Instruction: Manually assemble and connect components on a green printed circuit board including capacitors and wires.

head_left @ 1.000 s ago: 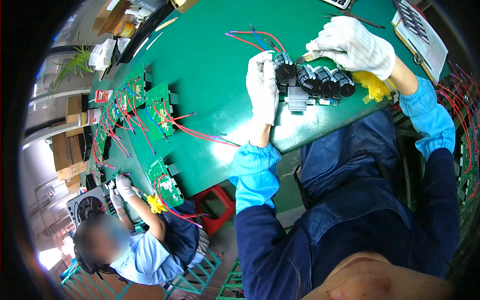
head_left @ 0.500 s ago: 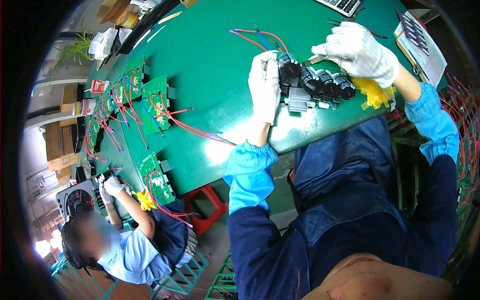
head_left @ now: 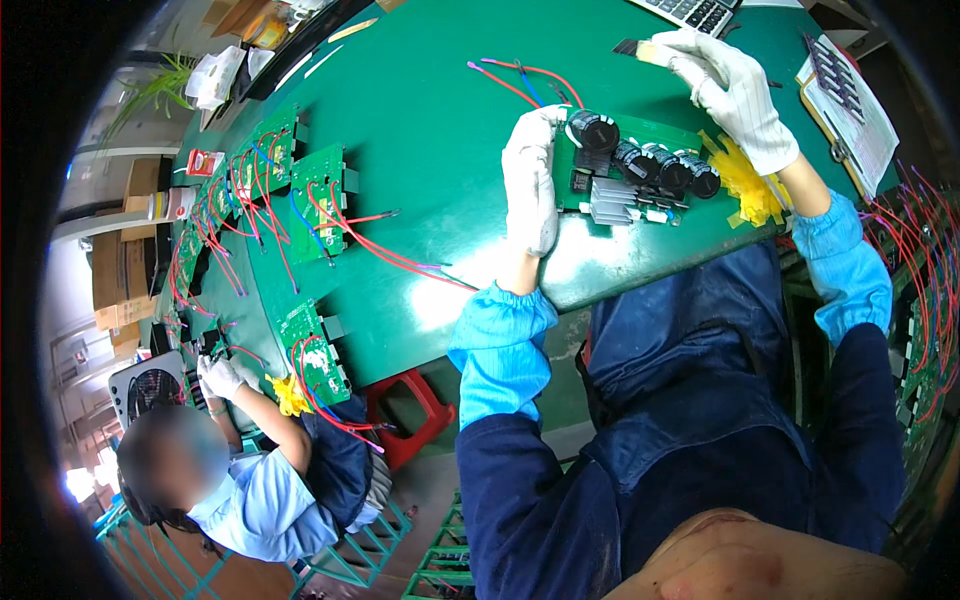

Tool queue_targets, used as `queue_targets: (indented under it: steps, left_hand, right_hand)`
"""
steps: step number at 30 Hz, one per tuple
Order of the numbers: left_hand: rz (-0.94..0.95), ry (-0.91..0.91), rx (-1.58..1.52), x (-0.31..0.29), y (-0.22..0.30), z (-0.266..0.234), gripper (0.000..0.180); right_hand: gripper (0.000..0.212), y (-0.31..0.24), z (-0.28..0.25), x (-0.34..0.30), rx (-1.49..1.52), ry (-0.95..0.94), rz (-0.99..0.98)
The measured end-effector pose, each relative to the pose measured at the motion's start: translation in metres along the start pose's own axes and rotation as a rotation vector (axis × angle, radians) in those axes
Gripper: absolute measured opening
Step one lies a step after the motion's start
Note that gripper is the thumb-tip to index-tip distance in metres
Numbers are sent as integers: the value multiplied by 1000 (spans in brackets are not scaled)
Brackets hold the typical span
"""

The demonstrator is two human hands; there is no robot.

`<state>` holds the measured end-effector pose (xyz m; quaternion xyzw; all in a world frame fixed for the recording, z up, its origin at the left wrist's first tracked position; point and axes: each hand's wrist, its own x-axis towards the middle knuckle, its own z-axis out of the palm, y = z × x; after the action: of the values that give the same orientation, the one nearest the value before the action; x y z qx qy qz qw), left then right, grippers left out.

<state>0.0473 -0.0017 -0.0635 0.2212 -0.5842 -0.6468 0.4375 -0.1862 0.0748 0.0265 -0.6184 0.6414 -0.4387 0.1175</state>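
A green circuit board (head_left: 665, 130) lies in front of me with several black cylindrical capacitors (head_left: 636, 163) and a silver finned heat sink (head_left: 611, 203) on it. Red and blue wires (head_left: 520, 72) run out from its far side. My left hand (head_left: 530, 180), in a white glove, is closed on the board's left edge, fingertips beside the largest capacitor. Above and beyond the board, my gloved right hand (head_left: 735, 100) pinches a small brush (head_left: 628, 47) with a dark flat tip, held apart from the board. The right hand partly hides its handle.
Yellow tape strips (head_left: 748, 185) hang at the table edge on the right. A clipboard (head_left: 850, 125) and calculator (head_left: 690, 14) lie farther off. More wired boards (head_left: 320, 200) stand to the left, where a co-worker (head_left: 270, 500) sits. A red stool (head_left: 412, 415) is below the table.
My right hand has lifted the brush away from the capacitors, up and toward the far side. The board has shifted slightly right, with my left hand still on its edge.
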Motion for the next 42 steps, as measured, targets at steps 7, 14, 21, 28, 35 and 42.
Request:
queue_targets:
  steps: [7, 14, 21, 28, 35, 42]
  left_hand:
    - [114, -18, -115, -9, 9, 9, 53]
    - [181, -34, 7, -7, 2, 1, 51]
    - [102, 37, 21, -6, 5, 12, 55]
    - [-87, 140, -71, -1, 12, 18, 51]
    - [-100, 293, -69, -6, 8, 28, 51]
    - [-229, 32, -46, -8, 4, 12, 56]
  right_hand:
    - [41, 6, -5, -43, 187, 86, 302]
    - [44, 21, 0, -95, 115, 166, 298]
    - [40, -2, 17, -116, 257, 158, 602]
    - [40, 11, 30, -133, 260, 46, 561]
    - [43, 13, 36, -139, 318, 105, 593]
    - [42, 14, 33, -138, 342, 128, 579]
